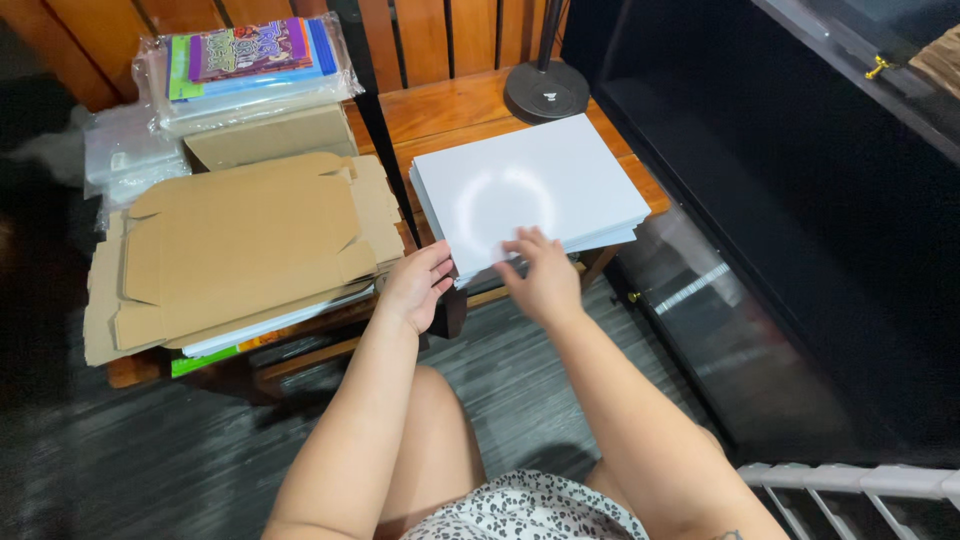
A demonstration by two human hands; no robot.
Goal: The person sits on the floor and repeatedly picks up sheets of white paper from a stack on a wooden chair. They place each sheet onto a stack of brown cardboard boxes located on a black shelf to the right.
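Observation:
A stack of white glossy sheets [530, 185] lies on a low wooden table [450, 105]. My right hand [540, 275] rests its fingertips on the stack's near edge, fingers spread. My left hand [418, 285] touches the stack's near left corner with thumb and fingers, and whether it pinches a sheet cannot be told. To the left sits a pile of flat brown cardboard box blanks [240, 250] on another wooden surface.
Plastic-wrapped colourful booklets [250, 60] lie behind the cardboard. A black lamp base [547, 90] stands at the table's back. A black cabinet [800, 200] fills the right side. A white rack [850, 485] is at the lower right. My knees are below, over dark flooring.

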